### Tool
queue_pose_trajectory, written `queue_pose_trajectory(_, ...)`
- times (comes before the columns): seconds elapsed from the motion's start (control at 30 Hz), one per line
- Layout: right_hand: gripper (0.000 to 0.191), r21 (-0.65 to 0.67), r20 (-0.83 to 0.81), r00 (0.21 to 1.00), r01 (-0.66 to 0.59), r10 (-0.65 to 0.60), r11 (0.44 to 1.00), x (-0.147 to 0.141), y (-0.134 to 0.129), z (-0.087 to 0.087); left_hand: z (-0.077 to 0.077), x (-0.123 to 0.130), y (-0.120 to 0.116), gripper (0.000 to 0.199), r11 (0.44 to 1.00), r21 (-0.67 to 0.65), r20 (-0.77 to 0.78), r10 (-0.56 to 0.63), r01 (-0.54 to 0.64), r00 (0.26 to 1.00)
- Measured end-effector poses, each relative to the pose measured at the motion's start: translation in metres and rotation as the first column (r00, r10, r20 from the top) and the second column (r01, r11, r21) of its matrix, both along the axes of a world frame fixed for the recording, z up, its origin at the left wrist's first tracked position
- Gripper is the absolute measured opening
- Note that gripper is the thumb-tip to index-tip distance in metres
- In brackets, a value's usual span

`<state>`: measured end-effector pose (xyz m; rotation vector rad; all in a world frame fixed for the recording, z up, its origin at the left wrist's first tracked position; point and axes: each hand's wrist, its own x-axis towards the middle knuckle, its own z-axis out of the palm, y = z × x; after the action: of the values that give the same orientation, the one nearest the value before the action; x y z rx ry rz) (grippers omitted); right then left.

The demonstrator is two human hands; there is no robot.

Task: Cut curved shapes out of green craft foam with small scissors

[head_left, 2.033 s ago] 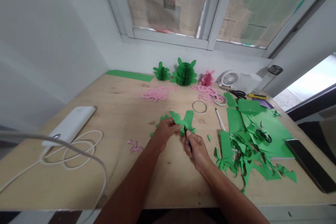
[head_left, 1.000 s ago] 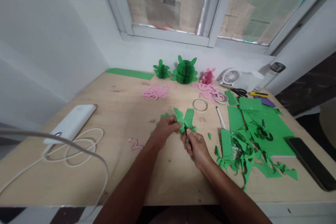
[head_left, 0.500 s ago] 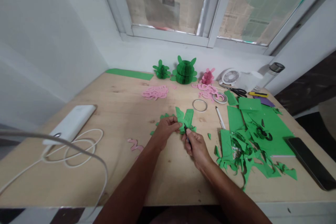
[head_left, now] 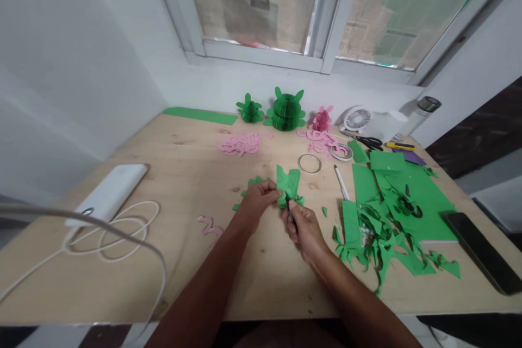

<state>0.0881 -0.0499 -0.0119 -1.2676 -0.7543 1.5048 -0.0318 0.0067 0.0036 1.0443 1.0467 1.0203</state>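
Pale wood bench [head_left: 175,174], grain + knots visible, in a corner: plain white wall [head_left: 81,38] at view's L, white-framed window [head_left: 261,55] above far edge. L hand [head_left: 259,199] clamped on green paper piece [head_left: 290,178], fingertips pinching its L side; R hand [head_left: 305,224] closed around slim dark tool [head_left: 290,213], type unclear, tip at the paper. Piece is approx. mid-bench, held betw. both hands, flaps pointing away from person. More green cutouts [head_left: 255,180] partly hidden by L hand. Far edge, L to R: green strip [head_left: 199,115], small green figure [head_left: 250,110], large green figure [head_left: 286,114], pink figure [head_left: 322,119], white fan [head_left: 358,118], bottle [head_left: 420,114]. Pink cutouts [head_left: 240,144] in two heaps nearer. R side: green scraps [head_left: 377,234] partly over flat green sheets [head_left: 436,201], dark phone [head_left: 485,253] next to them. L side: white flat device [head_left: 108,193] w/ looped white cable [head_left: 157,209].
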Motion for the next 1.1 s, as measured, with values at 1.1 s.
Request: queue_pose_trajectory(1.1,0.049,-0.016,0.001,1.0,-0.016,0.016,1.0,0.001,0.001,-0.003,0.002,0.0,0.0,0.019,1.0,0.022,-0.041,0.01,-0.009,0.999)
